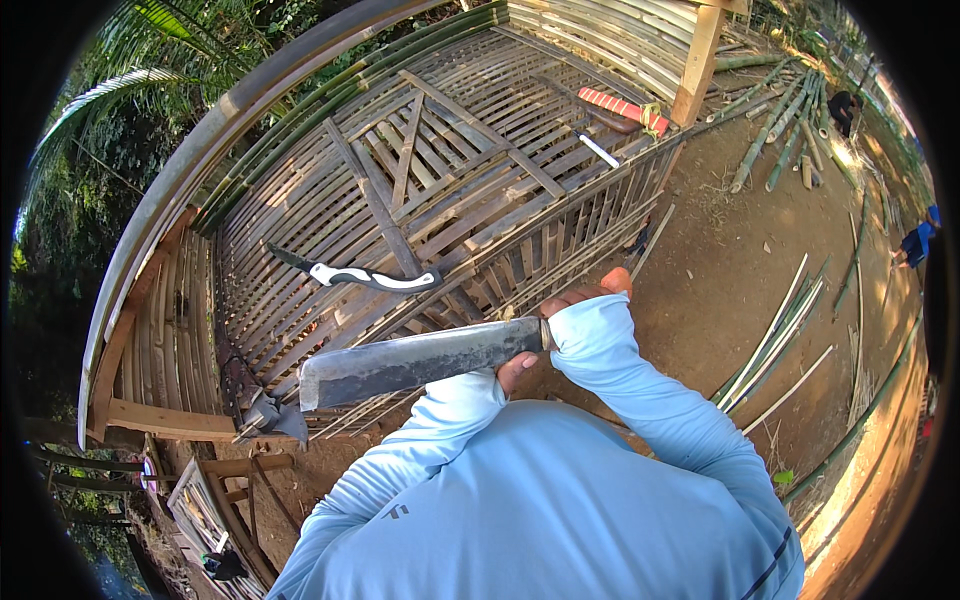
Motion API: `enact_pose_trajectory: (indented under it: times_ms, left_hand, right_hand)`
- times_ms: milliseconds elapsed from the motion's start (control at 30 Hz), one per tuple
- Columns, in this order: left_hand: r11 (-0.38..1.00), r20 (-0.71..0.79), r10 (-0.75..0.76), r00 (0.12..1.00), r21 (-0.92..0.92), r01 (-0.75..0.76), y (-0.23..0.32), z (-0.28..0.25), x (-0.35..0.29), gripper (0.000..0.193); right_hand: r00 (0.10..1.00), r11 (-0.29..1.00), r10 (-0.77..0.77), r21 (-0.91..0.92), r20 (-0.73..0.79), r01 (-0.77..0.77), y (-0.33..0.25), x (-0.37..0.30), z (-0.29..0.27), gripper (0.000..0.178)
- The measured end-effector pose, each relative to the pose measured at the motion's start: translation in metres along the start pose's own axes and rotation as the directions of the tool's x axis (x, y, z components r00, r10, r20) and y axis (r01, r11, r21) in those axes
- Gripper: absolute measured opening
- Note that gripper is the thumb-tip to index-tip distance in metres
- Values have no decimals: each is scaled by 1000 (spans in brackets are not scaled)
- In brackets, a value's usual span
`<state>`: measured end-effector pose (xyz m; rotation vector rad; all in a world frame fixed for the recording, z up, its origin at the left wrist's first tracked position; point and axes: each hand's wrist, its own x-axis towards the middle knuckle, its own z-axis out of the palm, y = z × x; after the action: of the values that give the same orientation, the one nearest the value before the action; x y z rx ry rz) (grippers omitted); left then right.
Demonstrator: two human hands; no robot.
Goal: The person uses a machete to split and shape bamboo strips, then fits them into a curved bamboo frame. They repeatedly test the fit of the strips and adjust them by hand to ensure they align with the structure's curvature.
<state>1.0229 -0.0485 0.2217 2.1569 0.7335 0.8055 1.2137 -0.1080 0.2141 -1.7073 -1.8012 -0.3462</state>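
Observation:
A broad machete [420, 362] with a dark, worn blade lies across the view in front of my chest, its squared tip to the left. My right hand [575, 297] is closed round its handle, which the fingers and sleeve mostly hide. Beside the right hand's fingers shows an orange end piece that I cannot make out for certain. My left hand [515, 371] is just below the blade's base, near the handle; only a thumb or finger shows, the rest hidden by blade and sleeve. A saw [370, 278] with a white and black handle rests on the bamboo slats beyond the blade.
A slatted bamboo platform [290, 230] with wooden battens fills the far left. On it lie a red-wrapped sheath [620, 108] and a white tube [598, 150]. Bamboo poles [785, 125] and split strips [775, 340] lie on dirt at right. Two people are at the far right.

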Motion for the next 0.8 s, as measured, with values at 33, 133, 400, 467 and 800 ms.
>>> enact_pose_trajectory:
  times_ms: [33, 133, 400, 467, 800]
  left_hand:
    - [1000, 2, -6, 1000, 8, 6, 1, 0, 0, 34]
    - [1000, 16, -15, 1000, 3, 15, 7, -1, 1, 34]
    - [990, -30, -104, 994, -100, 101, 15, 3, 0, 34]
    - [980, -51, -131, 990, -157, 122, 11, 7, -3, 35]
    - [873, 315, -369, 874, -203, 443, -4, -9, 2, 40]
  right_hand:
    - [1000, 1000, -3, -4, 3, 3, 1, 0, -1, 19]
    - [1000, 1000, -11, -15, 4, 11, 1, -1, -4, 20]
    - [999, 999, 31, 14, 40, -31, 4, -5, -6, 21]
    - [992, 996, 88, 7, 94, -89, 3, -6, -4, 22]
    - [639, 580, 661, 272, 393, -768, 19, -2, 5, 29]
